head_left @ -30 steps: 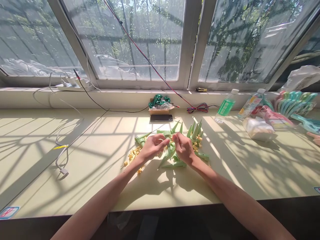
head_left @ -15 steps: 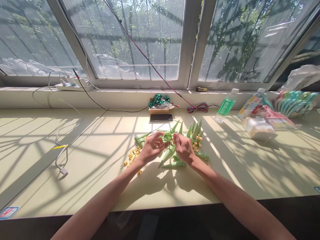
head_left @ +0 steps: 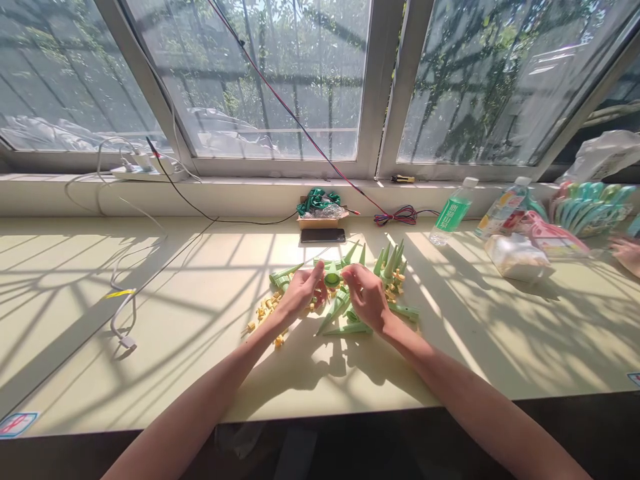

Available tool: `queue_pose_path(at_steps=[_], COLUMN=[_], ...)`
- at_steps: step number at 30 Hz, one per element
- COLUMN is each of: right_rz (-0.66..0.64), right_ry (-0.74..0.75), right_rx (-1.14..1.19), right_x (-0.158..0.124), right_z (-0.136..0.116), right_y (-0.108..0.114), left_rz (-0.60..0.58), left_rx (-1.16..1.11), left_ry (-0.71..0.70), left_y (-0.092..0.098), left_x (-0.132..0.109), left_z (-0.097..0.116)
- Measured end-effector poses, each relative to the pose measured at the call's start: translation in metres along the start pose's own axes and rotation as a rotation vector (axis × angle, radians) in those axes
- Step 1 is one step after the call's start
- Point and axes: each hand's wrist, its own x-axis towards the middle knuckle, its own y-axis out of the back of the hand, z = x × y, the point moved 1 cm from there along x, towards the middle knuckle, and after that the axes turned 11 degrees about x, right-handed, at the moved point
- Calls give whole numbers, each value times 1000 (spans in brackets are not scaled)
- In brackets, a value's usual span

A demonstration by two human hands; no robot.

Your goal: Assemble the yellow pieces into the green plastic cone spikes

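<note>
A green plastic spike (head_left: 332,279) is held up between my hands, its round open end facing me. On its left side, my left hand (head_left: 303,292) grips it with thumb and fingers. My right hand (head_left: 367,291) pinches at its right side; whatever sits in those fingertips is hidden. Beneath and around both hands lies a pile of similar green spikes (head_left: 336,311), some pointing up at the back right (head_left: 389,261). Small yellow-orange plastic pieces (head_left: 267,308) are scattered left of the pile, with more of them (head_left: 395,288) on the right.
Behind the pile lie a dark phone (head_left: 323,235) and a small cardboard box (head_left: 318,223). Bottles (head_left: 451,215) and a tissue pack (head_left: 519,256) stand at right. Another person's hand (head_left: 627,255) shows at the right edge. Cables (head_left: 123,313) run along the left of the table (head_left: 185,373).
The spike has tilted, so its open end now faces more toward me. My left hand has turned, its thumb pointing up. Another person's hand has come in at the right edge.
</note>
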Motion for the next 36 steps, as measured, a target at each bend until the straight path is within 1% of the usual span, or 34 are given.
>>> queue_pose_path(at_steps=[3, 8, 10, 13, 16, 20, 23, 26, 30, 33, 36], right_rz=[-25, -38, -35, -30, -26, -37, -38, -32, -2, 40, 75], right_ry=[25, 2, -8, -29, -85, -143, -160, -164, -137, -97, -68], right_rx=[13, 17, 20, 36, 47, 51, 35, 30, 32, 22, 16], right_x=[0, 1, 0, 0, -1, -2, -1, -1, -1, -1, -1], right_z=[1, 1, 1, 2, 4, 5, 6, 5, 4, 2, 2], right_y=[-1, 0, 0, 0, 0, 0, 0, 0, -1, -1, -1], left_rz=[-34, -89, -96, -94, -84, 14, 20, 32, 172, 252, 300], left_rx=[-34, -73, -23, 121, 222, 346, 434, 506, 619, 679, 681], left_ry=[25, 26, -1, -64, -118, -255, -365, -441, -546, -577, -530], left_y=[-1, 0, 1, 3, 2, 1, 1, 1, 0, -1, -1], left_x=[1, 0, -2, -4, -4, -4, -4, -4, -2, 0, 0], left_z=[1, 6, 7, 8, 7, 3, 1, -2, -6, -8, -9])
